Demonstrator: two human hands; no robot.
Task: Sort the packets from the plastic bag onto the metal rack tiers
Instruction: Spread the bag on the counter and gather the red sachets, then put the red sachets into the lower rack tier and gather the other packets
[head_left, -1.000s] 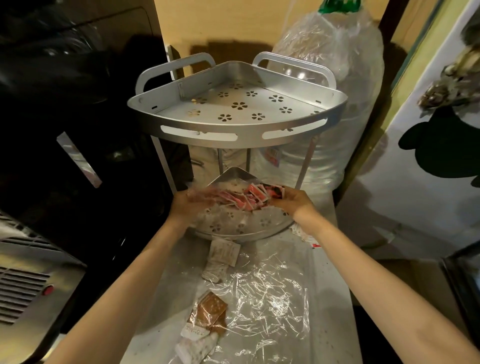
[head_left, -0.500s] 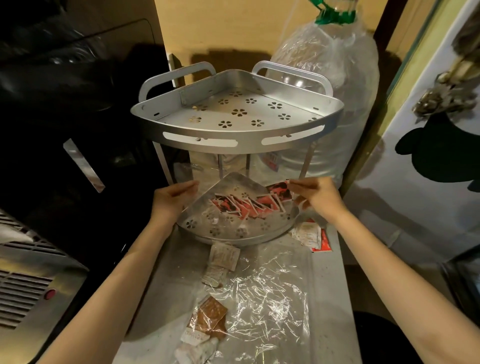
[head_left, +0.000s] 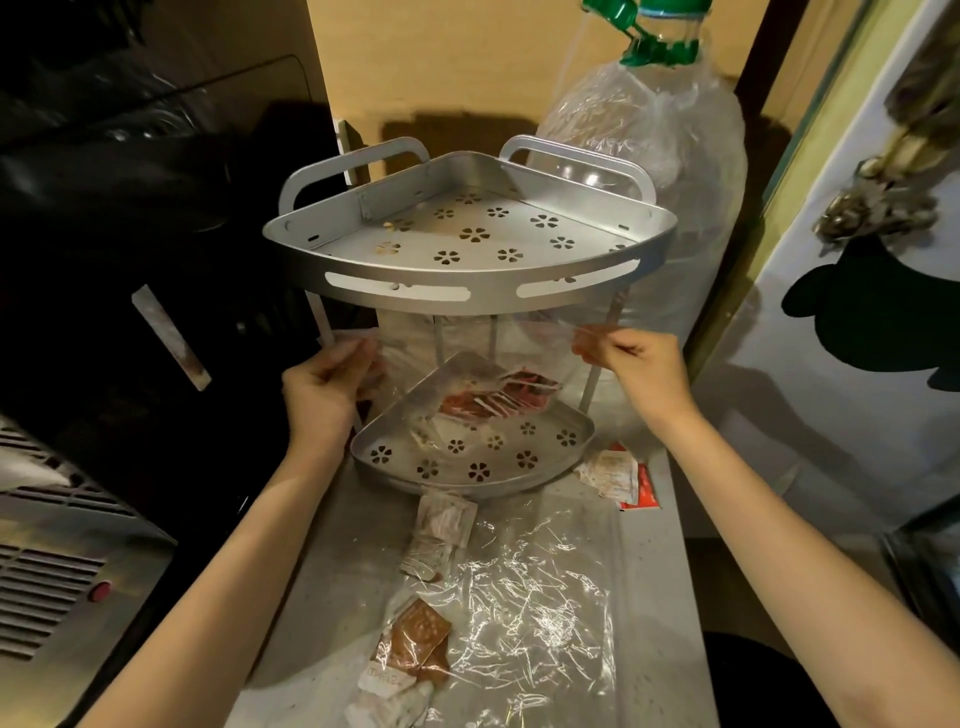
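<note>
A two-tier metal corner rack stands on the grey counter; its upper tier (head_left: 395, 293) holds nothing. My left hand (head_left: 327, 384) and my right hand (head_left: 639, 364) each pinch an edge of a clear plastic bag (head_left: 483, 345), stretched between them just under the upper tier. Red packets (head_left: 493, 400) show blurred through the film over the back of the lower tier (head_left: 545, 447); I cannot tell whether they lie in the bag or on the tier. Loose white packets (head_left: 447, 519) and brown packets (head_left: 418, 642) lie on the counter in front of the rack.
A crinkled clear plastic sheet (head_left: 540, 597) covers the counter near me. More white and red packets (head_left: 613, 475) lie right of the rack. A large plastic-wrapped water bottle (head_left: 675, 156) stands behind it, with a dark appliance (head_left: 130, 260) to the left.
Both hands left the red packets on the lower tier, spread apart and rose. They now hold the clear bag taut above that tier. The view tilted down slightly.
</note>
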